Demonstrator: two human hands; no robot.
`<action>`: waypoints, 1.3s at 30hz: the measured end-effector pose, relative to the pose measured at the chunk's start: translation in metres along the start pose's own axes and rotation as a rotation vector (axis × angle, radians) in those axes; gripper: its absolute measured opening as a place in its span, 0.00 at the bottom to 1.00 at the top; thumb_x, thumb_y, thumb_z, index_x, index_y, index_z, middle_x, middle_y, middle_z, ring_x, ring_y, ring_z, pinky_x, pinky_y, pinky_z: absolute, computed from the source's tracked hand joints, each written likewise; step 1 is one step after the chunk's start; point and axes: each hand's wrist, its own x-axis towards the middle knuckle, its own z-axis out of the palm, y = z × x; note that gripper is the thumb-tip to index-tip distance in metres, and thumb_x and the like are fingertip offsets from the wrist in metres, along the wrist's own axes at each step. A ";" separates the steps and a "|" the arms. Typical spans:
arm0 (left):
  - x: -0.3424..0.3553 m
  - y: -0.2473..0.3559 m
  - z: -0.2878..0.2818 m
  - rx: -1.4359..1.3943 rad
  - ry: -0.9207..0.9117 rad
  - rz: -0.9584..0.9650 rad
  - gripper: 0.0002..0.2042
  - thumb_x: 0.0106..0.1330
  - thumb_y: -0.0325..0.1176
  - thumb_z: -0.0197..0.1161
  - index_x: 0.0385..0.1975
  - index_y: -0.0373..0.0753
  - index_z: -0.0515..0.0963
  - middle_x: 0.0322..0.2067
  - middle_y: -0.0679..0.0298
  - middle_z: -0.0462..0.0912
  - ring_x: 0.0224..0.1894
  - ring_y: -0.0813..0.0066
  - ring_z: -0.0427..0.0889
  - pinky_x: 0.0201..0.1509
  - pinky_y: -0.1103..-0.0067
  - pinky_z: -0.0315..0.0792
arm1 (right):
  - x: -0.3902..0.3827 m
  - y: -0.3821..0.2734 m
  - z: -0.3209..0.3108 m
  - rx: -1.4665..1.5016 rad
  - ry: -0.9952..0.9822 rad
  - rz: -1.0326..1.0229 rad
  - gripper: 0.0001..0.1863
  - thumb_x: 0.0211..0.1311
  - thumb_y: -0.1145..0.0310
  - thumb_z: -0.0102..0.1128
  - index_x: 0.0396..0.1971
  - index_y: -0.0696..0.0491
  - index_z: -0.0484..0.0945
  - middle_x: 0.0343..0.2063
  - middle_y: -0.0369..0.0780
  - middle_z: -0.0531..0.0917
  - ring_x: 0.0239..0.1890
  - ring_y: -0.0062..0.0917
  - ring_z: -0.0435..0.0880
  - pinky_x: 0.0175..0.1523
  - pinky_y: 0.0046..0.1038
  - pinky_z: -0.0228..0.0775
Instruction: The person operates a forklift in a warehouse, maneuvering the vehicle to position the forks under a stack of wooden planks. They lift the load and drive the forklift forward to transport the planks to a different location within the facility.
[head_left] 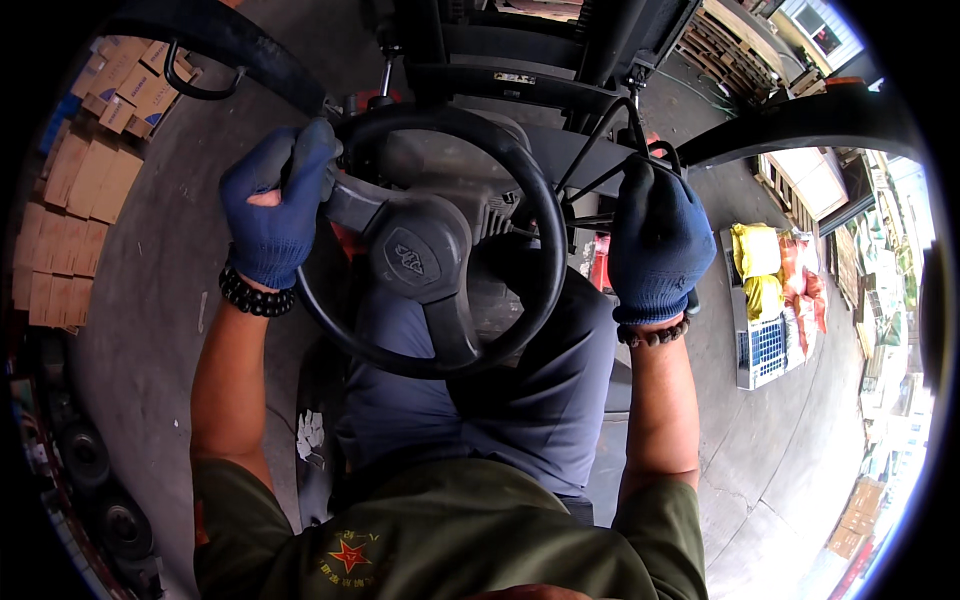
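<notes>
My left hand, in a blue glove with a beaded bracelet at the wrist, is closed at the upper left of the black steering wheel; whether it holds the rim or a knob on it is hidden. My right hand, gloved alike, is closed over the black control levers right of the wheel, its fingertips mostly hidden from view. My legs in grey trousers sit beneath the wheel.
The forklift's dark mast rises ahead. Stacked cartons line the left. On the right are yellow and orange sacks on a pallet with a blue crate, and wooden pallets farther back. Grey concrete floor surrounds the vehicle.
</notes>
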 end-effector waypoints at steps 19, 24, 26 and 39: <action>0.046 -0.005 0.074 0.060 -0.036 0.293 0.13 0.76 0.32 0.75 0.29 0.35 0.83 0.24 0.56 0.85 0.25 0.66 0.85 0.31 0.72 0.74 | 0.000 0.020 0.028 -0.142 -0.030 0.015 0.05 0.72 0.66 0.71 0.38 0.52 0.88 0.33 0.44 0.90 0.38 0.45 0.90 0.41 0.42 0.81; 0.051 0.008 0.099 0.112 -0.098 0.343 0.13 0.76 0.31 0.74 0.27 0.36 0.82 0.25 0.55 0.86 0.26 0.57 0.87 0.31 0.70 0.75 | -0.003 0.025 0.040 -0.064 -0.003 -0.037 0.05 0.71 0.67 0.70 0.37 0.52 0.88 0.33 0.44 0.89 0.39 0.46 0.89 0.43 0.44 0.80; 0.055 0.017 0.117 0.084 -0.071 0.427 0.14 0.73 0.33 0.76 0.25 0.38 0.82 0.23 0.54 0.83 0.27 0.49 0.85 0.30 0.66 0.74 | -0.001 0.029 0.042 -0.087 -0.015 -0.020 0.05 0.71 0.67 0.70 0.37 0.52 0.87 0.33 0.44 0.89 0.39 0.46 0.89 0.43 0.44 0.80; -0.008 0.046 0.200 0.022 -0.183 0.561 0.22 0.67 0.41 0.78 0.16 0.44 0.74 0.16 0.58 0.76 0.21 0.54 0.82 0.29 0.61 0.72 | -0.036 0.039 0.039 -0.003 -0.088 -0.074 0.11 0.65 0.68 0.70 0.45 0.53 0.89 0.49 0.44 0.93 0.51 0.44 0.92 0.54 0.41 0.84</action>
